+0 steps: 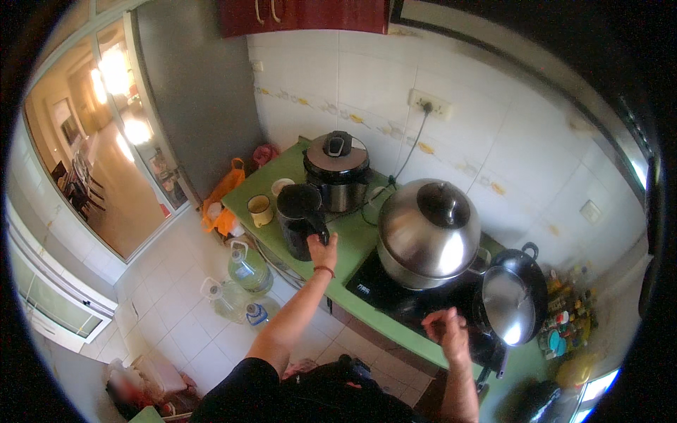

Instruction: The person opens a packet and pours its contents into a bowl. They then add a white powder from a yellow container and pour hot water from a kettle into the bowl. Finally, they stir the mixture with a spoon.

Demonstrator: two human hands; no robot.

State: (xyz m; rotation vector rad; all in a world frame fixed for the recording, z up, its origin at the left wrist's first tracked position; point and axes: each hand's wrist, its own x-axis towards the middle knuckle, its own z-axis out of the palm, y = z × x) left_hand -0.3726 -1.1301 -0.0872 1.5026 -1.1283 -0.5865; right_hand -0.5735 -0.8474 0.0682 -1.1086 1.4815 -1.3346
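Note:
My left hand (323, 248) grips the handle of a tall black kettle (296, 232) near the front edge of the green countertop (344, 232). Beside the kettle are a yellow enamel mug (260, 210) and a small pale bowl (282, 186). An electric pressure cooker (337, 172) with a dark lid sits just behind. My right hand (449, 333) hovers over the front of the black cooktop (412, 304), its fingers loosely bent and apart, with nothing visible in them. On the cooktop stands a large stainless steel pot (428, 238) under a domed lid.
A black wok (531, 264) with a shiny metal lid (509, 304) lies right of the pot. Several bottles and jars (568, 312) crowd the right corner. A cord runs from the wall socket (429, 104). Large plastic water jugs (251, 272) and an orange bag (225, 193) occupy the floor at left.

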